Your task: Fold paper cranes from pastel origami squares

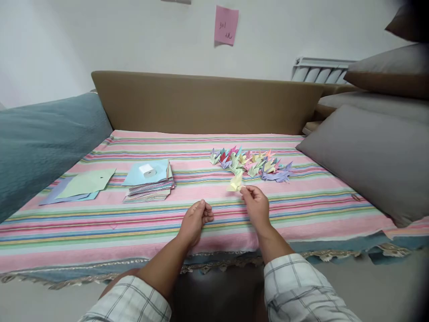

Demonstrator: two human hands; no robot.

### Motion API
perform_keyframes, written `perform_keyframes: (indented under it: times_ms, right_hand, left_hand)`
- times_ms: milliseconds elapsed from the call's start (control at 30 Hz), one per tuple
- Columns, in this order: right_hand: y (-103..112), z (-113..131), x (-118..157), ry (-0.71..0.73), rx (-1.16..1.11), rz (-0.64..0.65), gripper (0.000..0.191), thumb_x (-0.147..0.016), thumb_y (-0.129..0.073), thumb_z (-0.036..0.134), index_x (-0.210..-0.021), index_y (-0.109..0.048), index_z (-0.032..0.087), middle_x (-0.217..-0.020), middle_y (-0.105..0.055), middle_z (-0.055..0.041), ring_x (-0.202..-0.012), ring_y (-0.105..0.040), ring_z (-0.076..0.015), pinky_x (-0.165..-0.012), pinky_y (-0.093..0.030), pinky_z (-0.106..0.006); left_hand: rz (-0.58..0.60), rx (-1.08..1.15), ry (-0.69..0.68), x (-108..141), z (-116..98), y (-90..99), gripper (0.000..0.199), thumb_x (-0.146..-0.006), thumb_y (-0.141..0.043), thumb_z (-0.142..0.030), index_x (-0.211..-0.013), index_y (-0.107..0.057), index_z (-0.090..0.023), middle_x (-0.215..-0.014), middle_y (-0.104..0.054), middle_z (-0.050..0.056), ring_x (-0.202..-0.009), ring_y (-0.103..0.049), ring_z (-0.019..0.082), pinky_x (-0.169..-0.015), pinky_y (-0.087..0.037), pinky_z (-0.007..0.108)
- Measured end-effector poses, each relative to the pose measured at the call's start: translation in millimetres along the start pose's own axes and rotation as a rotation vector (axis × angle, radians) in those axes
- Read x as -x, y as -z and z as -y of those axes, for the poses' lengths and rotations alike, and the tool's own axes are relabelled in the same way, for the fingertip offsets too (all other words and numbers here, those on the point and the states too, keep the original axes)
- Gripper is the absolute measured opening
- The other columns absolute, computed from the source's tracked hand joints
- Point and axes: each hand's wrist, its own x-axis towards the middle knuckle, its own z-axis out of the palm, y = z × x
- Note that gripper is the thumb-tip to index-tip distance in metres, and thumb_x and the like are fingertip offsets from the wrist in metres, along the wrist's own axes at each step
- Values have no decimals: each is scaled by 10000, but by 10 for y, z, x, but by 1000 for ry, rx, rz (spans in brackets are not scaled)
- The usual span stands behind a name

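Between the thumb and fingers of my right hand [256,206] is the edge of a pale yellow paper crane [236,182]. That crane is at the near side of a cluster of folded paper cranes [252,163] in many colours. My left hand [195,221] rests over the striped cloth, fingers curled in with the thumb on top; nothing shows in it. Left of it stands a stack of coloured paper sheets [150,185], with a small white box-like object [147,170] on top.
Loose green, blue and purple sheets [83,184] lie farther left on the striped cloth [134,226]. A brown backrest [208,103] runs along the back. Grey cushions [372,156] pile up at the right, and a blue-green armrest [50,143] bounds the left.
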Motion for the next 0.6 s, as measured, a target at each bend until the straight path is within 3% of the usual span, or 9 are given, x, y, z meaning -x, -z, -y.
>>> perform_keyframes:
  times_ms: [133,333,433,600]
  right_hand:
    - [335,-66,-339,11,10,-244,417,-713,-597,519,-904,-651,151,-756,-660,-44,-608,-580,-143,-552,-449,-251]
    - [974,-359,-713,28,245,-541,362,-728,-557,456,-864,-675,142,-689,-657,-40,-621,-573,-163,-647,-439,-293]
    - [1145,-492,-760,-24,346,-545,373,-707,-556,444,-833,-695,122,-716,-677,-68,-649,-569,-188,-654,-426,-310]
    - [1154,-539,-760,-91,358,-452,364,-681,-575,430,-842,-721,138,-774,-703,-67,-715,-601,-210,-698,-437,-310]
  left_hand:
    - [9,-10,-7,1,4,6,452,-678,-647,-585,-720,-582,-139,-650,-574,12,-617,-560,109,-625,-500,244]
    - [21,-17,-17,-16,22,21,424,-683,-654,-563,-716,-591,-145,-657,-580,10,-633,-560,112,-635,-503,244]
    - [23,-41,-17,-19,28,14,419,-685,-650,-562,-711,-593,-148,-662,-581,9,-640,-561,117,-641,-506,251]
    - [36,-82,-23,-20,34,-5,396,-706,-646,-540,-710,-595,-148,-680,-575,10,-654,-560,116,-659,-509,251]
